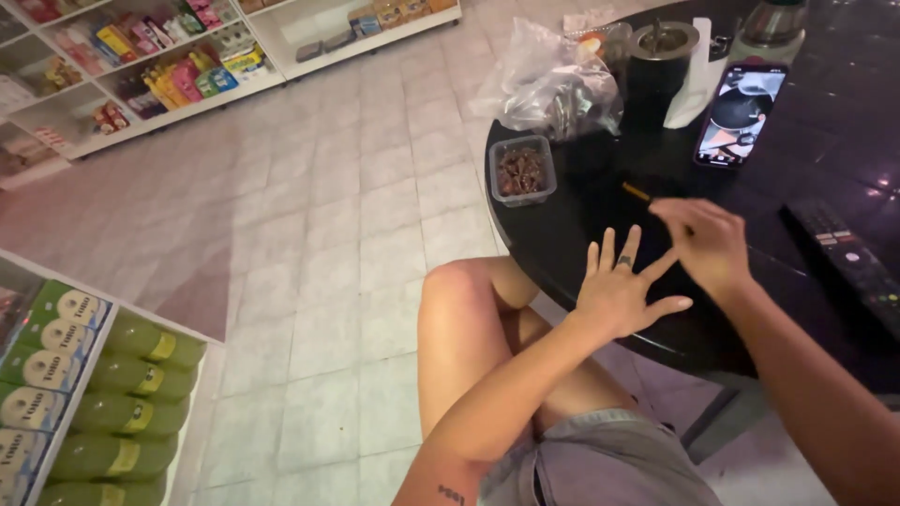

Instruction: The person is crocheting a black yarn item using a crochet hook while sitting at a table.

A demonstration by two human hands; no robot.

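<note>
we see our left hand point(621, 292) held flat over the near edge of the round black surface point(600, 239), its fingers point(607, 251) spread wide apart and holding nothing; a dark ring sits on 1 of them. our right hand point(710, 245) hangs just beside it, its fingers pressed together at the tips and touching the tip of the left index finger. whether they pinch something small we cannot tell. a thin stick point(637, 192), dark with a yellow end, lies on the surface just beyond the 2 hands, and its far part is hidden behind the right hand.

further toward the left edge of the surface stands a clear plastic tub point(522, 171) with brown dried bits inside. behind it, near the far edge, lies a crumpled clear plastic bag point(548, 89), and just right of that a black cylinder with a metal top point(660, 70), touching a white paper roll point(696, 80). a phone point(741, 114) with a lit screen lies flat, right of the roll. a black remote control point(844, 258) lies near the right edge, well apart from the hands.

below the surface our bare knee point(459, 290) rises, and grey shorts point(600, 464) show at the bottom. the floor point(319, 234) is pale tile. shelves with coloured packets point(159, 75) line the far left, and green bottles point(122, 412) lie stacked in a rack at the near left.
</note>
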